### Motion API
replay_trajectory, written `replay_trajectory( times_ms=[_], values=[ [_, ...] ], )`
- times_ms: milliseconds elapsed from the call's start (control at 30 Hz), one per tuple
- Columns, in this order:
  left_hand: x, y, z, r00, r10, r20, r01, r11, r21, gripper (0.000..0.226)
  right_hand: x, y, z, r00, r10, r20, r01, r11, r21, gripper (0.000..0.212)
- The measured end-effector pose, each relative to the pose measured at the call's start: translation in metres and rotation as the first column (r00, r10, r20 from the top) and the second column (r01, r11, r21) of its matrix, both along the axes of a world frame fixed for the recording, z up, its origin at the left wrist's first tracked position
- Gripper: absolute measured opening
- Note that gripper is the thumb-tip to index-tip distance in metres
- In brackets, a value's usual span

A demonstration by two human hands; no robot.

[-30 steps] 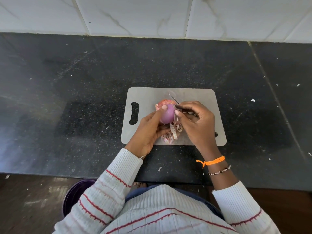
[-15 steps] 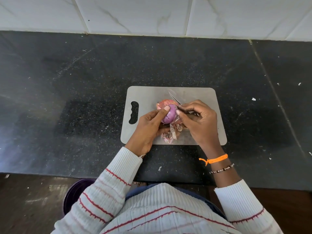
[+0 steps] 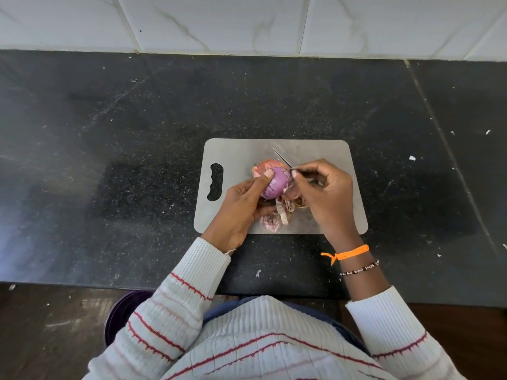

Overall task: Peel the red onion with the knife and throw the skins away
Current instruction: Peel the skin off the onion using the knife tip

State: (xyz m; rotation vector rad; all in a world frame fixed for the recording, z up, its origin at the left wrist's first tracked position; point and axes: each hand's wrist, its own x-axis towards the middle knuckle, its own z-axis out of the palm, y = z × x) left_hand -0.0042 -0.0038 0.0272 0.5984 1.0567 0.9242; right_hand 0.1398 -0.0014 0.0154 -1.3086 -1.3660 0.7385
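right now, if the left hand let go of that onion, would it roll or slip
The round, half-peeled purple onion would probably roll on the flat grey cutting board. Its bared surface looks smooth, so likely slippery. The loose papery skins below it might stop it.

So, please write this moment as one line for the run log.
left hand holds onion | right hand holds knife | skins on board

Knife (image 3: 282,158) handle hidden inside right hand (image 3: 326,196); only thin blade shows. Left hand (image 3: 241,209) covers onion's (image 3: 275,185) near side. Purple container (image 3: 123,316) below worktop (image 3: 109,160) edge mostly hidden by sleeve; type unclear.
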Motion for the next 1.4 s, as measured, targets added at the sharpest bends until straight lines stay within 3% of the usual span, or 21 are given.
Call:
replay_trajectory(
  times_ms=[100, 367, 567, 733, 833, 967, 1100, 1233, 1400],
  values=[
    [-0.001, 0.001, 0.001, 1.000, -0.004, 0.017, 0.003, 1.000, 0.011, 0.031, -0.002, -0.003, -0.003, 0.988, -0.038, -0.147, 0.019, 0.991, -0.131, 0.009],
    [0.000, 0.000, 0.000, 1.000, 0.013, -0.011, -0.013, 0.997, 0.070, 0.023, -0.008, -0.006, 0.005, 0.997, -0.006, 0.079, 0.001, 0.998, 0.058, 0.009],
    [-0.003, -0.001, -0.001, 1.000, -0.021, -0.013, 0.023, 0.991, 0.131, 0.032, -0.009, -0.006, 0.005, 0.999, -0.035, 0.042, 0.036, 0.999, -0.033, 0.003],
    [-0.004, -0.004, -0.005, 0.995, -0.102, 0.020, 0.098, 0.985, 0.139, 0.043, -0.003, -0.002, -0.008, 0.977, -0.151, 0.148, 0.164, 0.984, -0.075, 0.002],
    [-0.006, -0.004, -0.006, 0.983, -0.145, 0.110, 0.129, 0.981, 0.146, 0.035, 0.004, -0.002, -0.016, 0.969, -0.132, 0.207, 0.160, 0.980, -0.121, 0.003],
    [-0.008, -0.003, -0.008, 0.960, -0.133, 0.248, 0.107, 0.988, 0.113, 0.032, 0.003, -0.008, -0.005, 0.991, -0.102, 0.091, 0.113, 0.986, -0.120, 0.021],
    [-0.008, -0.002, -0.009, 0.965, -0.111, 0.239, 0.084, 0.989, 0.121, 0.044, -0.007, -0.012, 0.010, 0.996, -0.068, -0.062, 0.064, 0.996, -0.057, 0.009],
    [-0.007, -0.002, -0.008, 0.974, -0.090, 0.209, 0.065, 0.990, 0.125, 0.052, -0.012, -0.015, 0.009, 0.997, -0.075, 0.003, 0.075, 0.997, 0.004, 0.007],
    [-0.007, -0.004, -0.008, 0.983, -0.089, 0.160, 0.077, 0.994, 0.083, 0.031, -0.010, -0.011, 0.004, 0.995, -0.090, 0.032, 0.089, 0.996, 0.028, 0.010]
  ],
)
